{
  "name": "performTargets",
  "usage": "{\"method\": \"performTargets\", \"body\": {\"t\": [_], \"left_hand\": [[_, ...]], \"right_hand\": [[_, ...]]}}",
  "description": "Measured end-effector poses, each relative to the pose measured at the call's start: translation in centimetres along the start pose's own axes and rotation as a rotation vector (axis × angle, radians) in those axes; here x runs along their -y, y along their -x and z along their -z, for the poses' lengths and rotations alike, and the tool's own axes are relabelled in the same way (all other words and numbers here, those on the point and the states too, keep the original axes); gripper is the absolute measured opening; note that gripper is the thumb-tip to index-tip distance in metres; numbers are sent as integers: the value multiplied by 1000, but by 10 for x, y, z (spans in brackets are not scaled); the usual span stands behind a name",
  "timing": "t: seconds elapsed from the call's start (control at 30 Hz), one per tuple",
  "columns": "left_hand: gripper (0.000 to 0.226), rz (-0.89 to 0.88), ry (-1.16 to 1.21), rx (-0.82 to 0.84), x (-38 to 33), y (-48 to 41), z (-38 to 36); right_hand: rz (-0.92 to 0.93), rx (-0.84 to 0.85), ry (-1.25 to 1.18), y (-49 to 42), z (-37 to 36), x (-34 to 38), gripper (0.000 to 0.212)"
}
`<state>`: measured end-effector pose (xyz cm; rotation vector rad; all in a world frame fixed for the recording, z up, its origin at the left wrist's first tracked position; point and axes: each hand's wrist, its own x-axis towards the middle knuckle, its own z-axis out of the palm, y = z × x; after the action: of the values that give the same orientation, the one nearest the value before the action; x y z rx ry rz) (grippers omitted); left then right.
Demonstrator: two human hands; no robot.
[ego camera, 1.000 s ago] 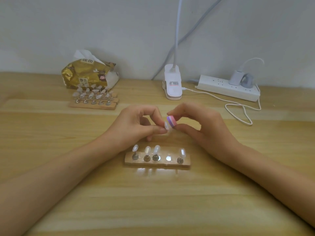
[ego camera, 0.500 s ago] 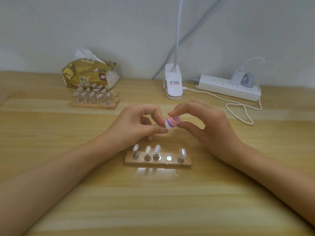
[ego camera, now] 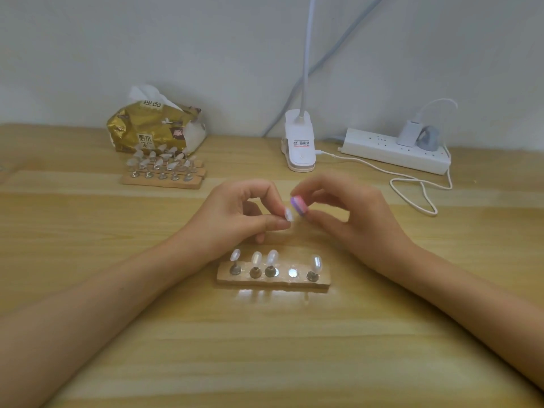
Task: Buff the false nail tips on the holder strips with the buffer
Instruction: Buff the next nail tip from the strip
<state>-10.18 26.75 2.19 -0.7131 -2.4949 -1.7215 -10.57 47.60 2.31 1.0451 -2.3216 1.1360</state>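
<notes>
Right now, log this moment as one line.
left hand: pinches nail tip | right hand: holds buffer beside it, contact unclear | holder strip: four tips standing, one seat empty

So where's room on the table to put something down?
Widest bare wood: this side of the near holder strip, between left forearm and right forearm. Another patch: left, before the far holder strips. Crowded: back edge, with tissue pack, lamp clip, power strip, cable.
</notes>
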Motion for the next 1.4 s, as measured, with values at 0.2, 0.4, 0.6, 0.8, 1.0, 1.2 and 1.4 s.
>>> {"method": "performTargets", "body": {"t": [0.2, 0.4, 0.6, 0.8, 1.0, 1.2, 1.4], "left_hand": [[14, 1, -3, 3, 0, -1, -1], [14, -9, -14, 11, 1, -1, 0], [14, -6, -16, 12, 1, -1, -1], [13, 0, -17, 20, 2, -1, 0], [12, -1, -23, 12, 2, -1, -1], [12, 2, -18, 1, 2, -1, 0], [12, -5, -24, 16, 2, -1, 0]], "right_hand": [[7, 42, -3, 2, -1, 1, 15], [30, 18, -19, 1, -1, 3, 17], [64, -11, 3, 0, 0, 2, 19], [107, -29, 43, 1, 0, 0, 19], [134, -66, 28, 2, -1, -1, 17], [103, -38, 49, 3, -1, -2, 16], [81, -38, 31, 3, 0, -1, 16]]}}
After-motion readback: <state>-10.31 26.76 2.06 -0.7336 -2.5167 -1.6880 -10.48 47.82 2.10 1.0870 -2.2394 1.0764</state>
